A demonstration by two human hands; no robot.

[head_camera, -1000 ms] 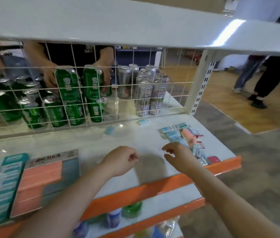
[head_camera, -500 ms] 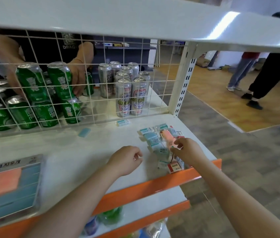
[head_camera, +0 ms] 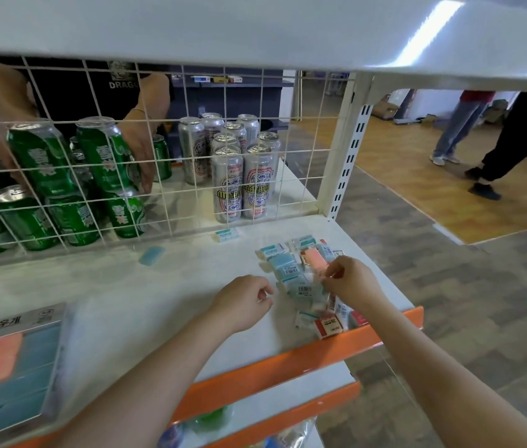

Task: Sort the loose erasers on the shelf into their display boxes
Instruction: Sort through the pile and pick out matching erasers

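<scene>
The right hand [head_camera: 349, 281] pinches at the eraser pile [head_camera: 300, 279] right under it, the display box [head_camera: 13, 360] lies far off at nine o'clock, and the curled left hand [head_camera: 244, 300] holds nothing.

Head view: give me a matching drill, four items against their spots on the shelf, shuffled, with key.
Items:
1. blue eraser
2. red-and-white eraser
3. display box
4. silver cans

Places:
A. behind the wire grid
B. at the orange front edge, under the right hand
C. far left of the shelf
D. alone mid-shelf, just in front of the grid

Pairs: 1-D, 2-B, 3-C, 4-A
</scene>
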